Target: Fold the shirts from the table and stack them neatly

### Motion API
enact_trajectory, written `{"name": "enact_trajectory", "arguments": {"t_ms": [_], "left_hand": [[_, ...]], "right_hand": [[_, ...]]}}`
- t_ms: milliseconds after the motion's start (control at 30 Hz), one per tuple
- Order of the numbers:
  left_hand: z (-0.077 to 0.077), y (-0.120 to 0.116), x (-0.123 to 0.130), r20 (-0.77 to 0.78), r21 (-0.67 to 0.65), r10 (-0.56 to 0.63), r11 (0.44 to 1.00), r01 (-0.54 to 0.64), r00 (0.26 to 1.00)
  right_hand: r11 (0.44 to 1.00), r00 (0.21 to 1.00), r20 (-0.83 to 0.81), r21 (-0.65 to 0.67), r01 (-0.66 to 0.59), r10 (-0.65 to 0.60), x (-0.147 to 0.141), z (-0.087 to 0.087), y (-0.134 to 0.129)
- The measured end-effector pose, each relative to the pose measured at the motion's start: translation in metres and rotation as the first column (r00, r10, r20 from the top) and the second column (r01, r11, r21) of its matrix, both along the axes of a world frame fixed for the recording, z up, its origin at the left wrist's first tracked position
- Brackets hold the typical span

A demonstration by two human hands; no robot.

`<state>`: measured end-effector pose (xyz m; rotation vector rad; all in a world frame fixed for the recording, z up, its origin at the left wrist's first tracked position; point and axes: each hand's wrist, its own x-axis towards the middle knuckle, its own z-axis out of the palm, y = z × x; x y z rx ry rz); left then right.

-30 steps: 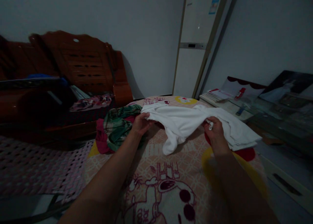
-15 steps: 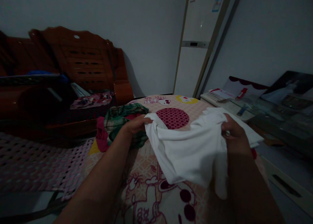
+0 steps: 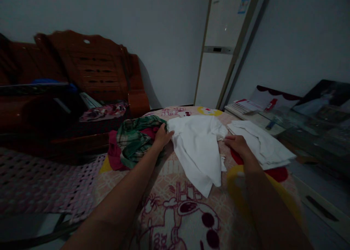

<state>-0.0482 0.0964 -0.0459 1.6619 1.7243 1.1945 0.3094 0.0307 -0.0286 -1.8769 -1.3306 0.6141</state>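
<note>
A small white short-sleeved shirt [image 3: 198, 144] lies spread on the patterned cloth, its lower edge creased and pointing toward me. At its left sleeve, my left hand [image 3: 163, 136] pinches the fabric between thumb and fingers. My right hand [image 3: 237, 143] grips the edge of the opposite sleeve with its fingertips. Close beyond my left hand is a crumpled green plaid garment [image 3: 131, 139], bunched with a pink one [image 3: 113, 151]. To the right of my right hand rests a stack of folded white clothing [image 3: 262, 142].
The table has a pink cartoon-print cover [image 3: 166, 177]. A wooden bench [image 3: 95, 67] with clothes on it stands at the back left, beside a woven seat [image 3: 49, 180]. A tall white cabinet unit [image 3: 212, 75] is behind. At right is a glass-topped stand [image 3: 311, 126].
The white shirt has gone from being held up and bunched to lying spread farther out on the table. Both hands moved forward, the right one also leftward, uncovering the folded stack.
</note>
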Motion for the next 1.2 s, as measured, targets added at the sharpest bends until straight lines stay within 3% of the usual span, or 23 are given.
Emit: {"name": "enact_trajectory", "arguments": {"t_ms": [100,267,400,567,667,767,867,933,967,1000,1067,1133,1200], "left_hand": [[-0.004,0.000,0.003,-0.179,0.055,-0.048,0.997,0.058,0.983],[-0.002,-0.010,0.002,-0.409,0.147,-0.034,0.984,0.103,0.912],[0.003,-0.017,0.000,-0.487,0.131,-0.005,0.988,0.079,0.874],[0.000,-0.017,-0.003,-0.598,0.030,-0.042,0.997,0.075,0.800],[-0.005,-0.016,-0.005,-0.627,-0.005,-0.071,0.996,0.087,0.776],[-0.003,-0.017,-0.005,-0.602,0.043,-0.047,0.995,0.091,0.797],[0.006,-0.022,-0.001,-0.525,0.138,-0.048,0.980,0.141,0.850],[0.017,-0.028,0.005,-0.444,0.104,-0.215,0.952,0.288,0.870],[0.022,-0.032,0.008,-0.384,0.032,-0.365,0.913,0.407,0.848],[0.027,-0.038,0.012,-0.301,-0.064,-0.536,0.836,0.544,0.789],[0.036,-0.051,0.022,-0.071,-0.239,-0.821,0.565,0.790,0.566],[0.042,-0.066,0.034,0.110,-0.296,-0.938,0.285,0.912,0.329],[0.045,-0.081,0.045,0.127,-0.277,-0.977,0.131,0.952,0.172]], "right_hand": [[0.996,0.997,-0.059,-0.073,0.052,-0.056,-0.002,0.000,-0.001],[0.976,0.997,-0.078,-0.216,-0.020,0.004,-0.016,0.002,-0.008],[0.947,0.980,-0.030,-0.255,-0.196,0.195,-0.024,-0.005,-0.010],[0.825,0.863,-0.095,-0.259,-0.502,0.496,-0.024,-0.003,-0.013],[0.756,0.800,-0.151,-0.265,-0.598,0.580,-0.025,0.001,-0.016],[0.733,0.778,-0.147,-0.266,-0.626,0.611,-0.030,0.004,-0.019],[0.755,0.804,-0.119,-0.286,-0.590,0.583,-0.033,0.006,-0.020],[0.805,0.855,-0.081,-0.302,-0.510,0.512,-0.031,0.007,-0.019],[0.841,0.888,-0.045,-0.300,-0.450,0.458,-0.028,0.009,-0.019],[0.880,0.919,0.006,-0.294,-0.374,0.393,-0.023,0.011,-0.018],[0.944,0.957,0.156,-0.266,-0.197,0.244,-0.010,0.017,-0.016],[0.975,0.934,0.347,-0.224,-0.007,0.087,0.005,0.022,-0.015],[0.971,0.861,0.506,-0.176,0.163,-0.053,0.018,0.026,-0.015]]}}
